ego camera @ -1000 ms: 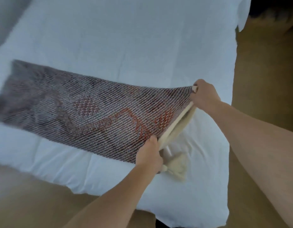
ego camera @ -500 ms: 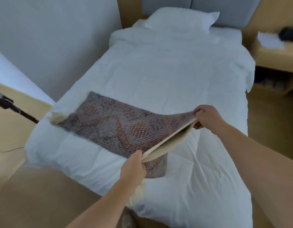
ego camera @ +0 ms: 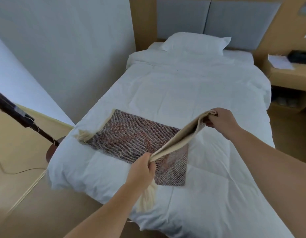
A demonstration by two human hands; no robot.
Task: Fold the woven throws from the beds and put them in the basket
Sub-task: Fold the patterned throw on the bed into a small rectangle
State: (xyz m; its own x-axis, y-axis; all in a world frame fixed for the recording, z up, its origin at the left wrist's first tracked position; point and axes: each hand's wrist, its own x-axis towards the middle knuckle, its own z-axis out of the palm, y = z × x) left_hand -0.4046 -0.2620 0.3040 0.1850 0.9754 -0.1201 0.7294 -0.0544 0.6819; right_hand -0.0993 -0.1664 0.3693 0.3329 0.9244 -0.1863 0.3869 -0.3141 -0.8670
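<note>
We see the bed (ego camera: 200,93) filling most of the view, its white duvet running up to a grey headboard (ego camera: 183,18). The woven throw (ego camera: 131,138) lies across the foot end of the bed. Most of it is flat on the duvet, and its right end is lifted and turned back so the cream underside shows. A white pillow (ego camera: 195,42) sits at the head of the bed. The left hand (ego camera: 142,167) grips the near corner of the lifted edge, fingers curled round the cloth. The right hand (ego camera: 221,121) pinches the far corner, farther up the bed. A cream fringe (ego camera: 148,198) hangs below the left hand, near the bed's foot.
</note>
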